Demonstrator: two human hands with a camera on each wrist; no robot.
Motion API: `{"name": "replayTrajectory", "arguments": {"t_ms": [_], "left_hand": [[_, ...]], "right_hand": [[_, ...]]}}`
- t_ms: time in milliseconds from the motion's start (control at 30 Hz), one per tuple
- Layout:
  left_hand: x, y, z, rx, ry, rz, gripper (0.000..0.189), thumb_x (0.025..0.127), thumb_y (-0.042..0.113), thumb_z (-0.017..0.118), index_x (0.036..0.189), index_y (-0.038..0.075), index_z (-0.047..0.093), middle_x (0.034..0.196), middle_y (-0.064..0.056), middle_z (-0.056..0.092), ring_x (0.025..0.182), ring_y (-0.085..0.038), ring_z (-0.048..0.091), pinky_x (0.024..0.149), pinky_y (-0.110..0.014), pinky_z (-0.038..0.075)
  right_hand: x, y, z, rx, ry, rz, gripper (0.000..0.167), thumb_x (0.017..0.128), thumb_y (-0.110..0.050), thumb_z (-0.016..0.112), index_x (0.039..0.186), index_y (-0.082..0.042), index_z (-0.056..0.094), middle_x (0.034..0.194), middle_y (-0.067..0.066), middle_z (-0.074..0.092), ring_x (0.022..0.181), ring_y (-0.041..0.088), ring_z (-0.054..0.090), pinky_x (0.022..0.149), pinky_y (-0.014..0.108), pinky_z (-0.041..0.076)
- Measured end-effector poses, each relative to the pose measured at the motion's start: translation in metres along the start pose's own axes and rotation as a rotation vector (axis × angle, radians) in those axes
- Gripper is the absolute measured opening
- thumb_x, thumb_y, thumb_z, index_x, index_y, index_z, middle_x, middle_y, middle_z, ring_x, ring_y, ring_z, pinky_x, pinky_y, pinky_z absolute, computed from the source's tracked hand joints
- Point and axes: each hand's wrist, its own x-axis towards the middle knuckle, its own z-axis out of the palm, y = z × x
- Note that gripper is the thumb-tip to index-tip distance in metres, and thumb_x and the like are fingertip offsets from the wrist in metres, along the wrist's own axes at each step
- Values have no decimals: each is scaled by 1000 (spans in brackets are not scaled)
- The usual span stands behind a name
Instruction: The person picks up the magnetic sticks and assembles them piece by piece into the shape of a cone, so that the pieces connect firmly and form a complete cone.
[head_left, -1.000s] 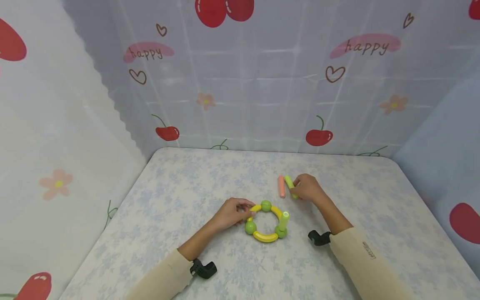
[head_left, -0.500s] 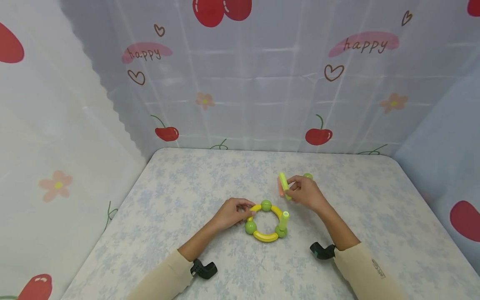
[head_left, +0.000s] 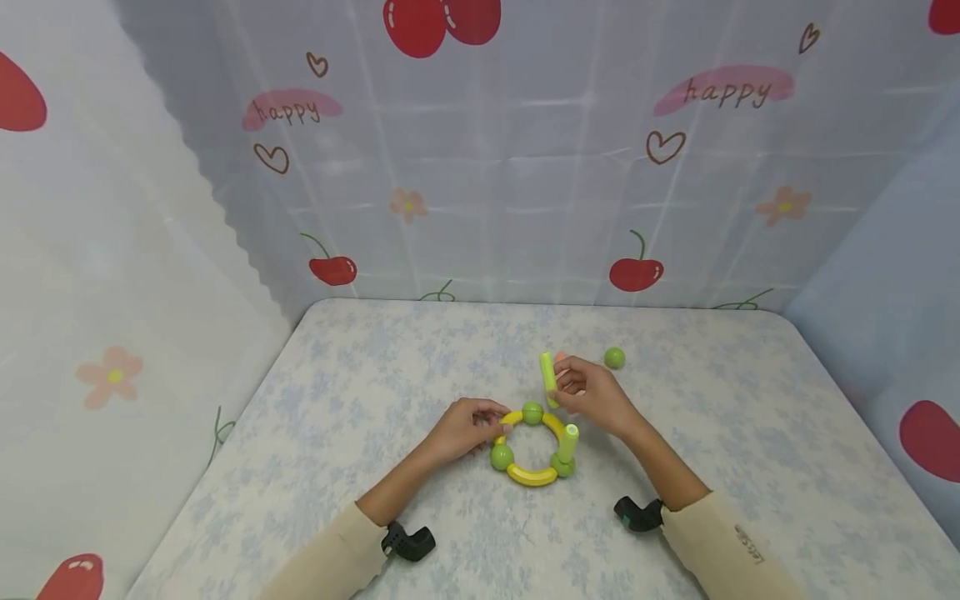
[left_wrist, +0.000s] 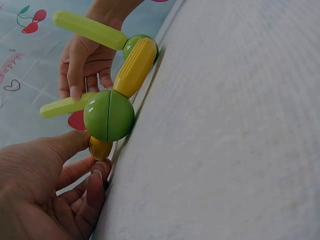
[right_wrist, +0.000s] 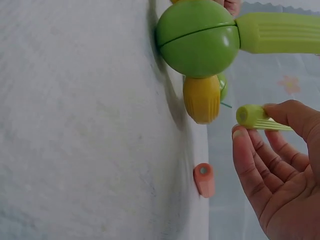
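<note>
A ring of yellow curved rods (head_left: 532,476) joined by green balls (head_left: 502,456) lies on the table in front of me. One light green rod (head_left: 568,443) stands up from the ring's right-hand ball. My left hand (head_left: 459,432) pinches the yellow curved rod (left_wrist: 100,148) at the ring's left side between thumb and fingers. Just behind the ring, my right hand (head_left: 596,397) holds a second light green rod (head_left: 548,377) near its lower end, the rod raised near upright. The right wrist view shows thumb and fingertips at the end of this rod (right_wrist: 250,116), above the table.
A loose green ball (head_left: 615,358) rests behind my right hand. An orange rod (right_wrist: 204,181) lies on the table, mostly hidden by that hand in the head view. Patterned curtains (head_left: 480,208) surround the table's back and sides.
My right hand has lifted the light green rod beside the orange one and carried it left and toward the ring. The loose green ball has come into sight. My left hand stays on the ring.
</note>
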Motion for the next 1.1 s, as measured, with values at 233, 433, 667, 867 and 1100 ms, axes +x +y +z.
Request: {"name": "replayTrajectory", "arguments": {"t_ms": [233, 433, 667, 867, 1100], "left_hand": [[1, 1, -1, 1, -11, 1, 31, 96, 30, 73, 121, 12, 74, 84, 2, 67, 53, -12, 57, 48, -28, 51], [0, 4, 0, 5, -8, -9, 30, 96, 30, 73, 120, 12, 74, 84, 2, 68, 53, -12, 57, 48, -28, 51], [-2, 5, -1, -6, -10, -17, 29, 97, 28, 72, 120, 12, 74, 84, 1, 68, 53, -13, 56, 48, -29, 50], [-1, 3, 0, 2, -2, -12, 28, 96, 27, 73, 120, 11, 74, 84, 2, 67, 53, -13, 56, 48, -29, 51], [0, 5, -2, 14, -2, -15, 28, 97, 26, 73, 120, 12, 74, 84, 3, 67, 52, -12, 56, 48, -28, 51]], "right_hand": [[-1, -4, 7, -20, -18, -43, 36, 90, -8, 77, 122, -3, 62, 105, 10, 67, 92, 22, 67, 74, 31, 58], [-1, -4, 10, -44, -2, -52, 34, 90, -9, 78, 120, -7, 63, 106, 6, 69, 95, 21, 67, 77, 33, 58], [-1, -4, 13, -64, -9, -84, 34, 89, -9, 80, 119, -10, 65, 103, 2, 69, 93, 18, 66, 75, 32, 58], [-2, -5, 14, -82, -9, -111, 31, 89, -10, 80, 117, -12, 66, 100, -1, 69, 92, 16, 67, 75, 32, 56], [-1, -5, 15, -97, -14, -145, 28, 89, -8, 80, 114, -11, 66, 98, -1, 73, 89, 16, 68, 72, 31, 56]]}}
